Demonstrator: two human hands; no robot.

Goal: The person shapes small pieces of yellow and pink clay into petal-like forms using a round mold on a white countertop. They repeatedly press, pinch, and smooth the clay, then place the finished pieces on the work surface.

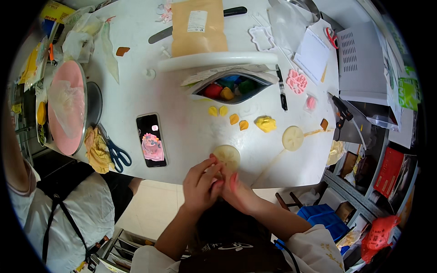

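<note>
Near the front edge of the table, my left hand (200, 185) and my right hand (240, 194) meet, fingers pressed together. Anything between them is hidden by the fingers. Just beyond the fingertips lies a round cream mould (229, 154), partly covered by my hands. Farther off are a yellow lump of modelling paste (265, 124) and several small petal-shaped pieces, among them a pale yellow one (223, 110) and an orange one (244, 125). A second round cream mould (292, 138) lies to the right.
An open pouch (242, 101) of coloured lumps stands behind the petals, before a white rolling pin (218, 60). A phone (151, 145) showing a pink cake and blue scissors (117, 154) lie left. A pink turntable (68, 132) stands farther left, near another person's apron (77, 218).
</note>
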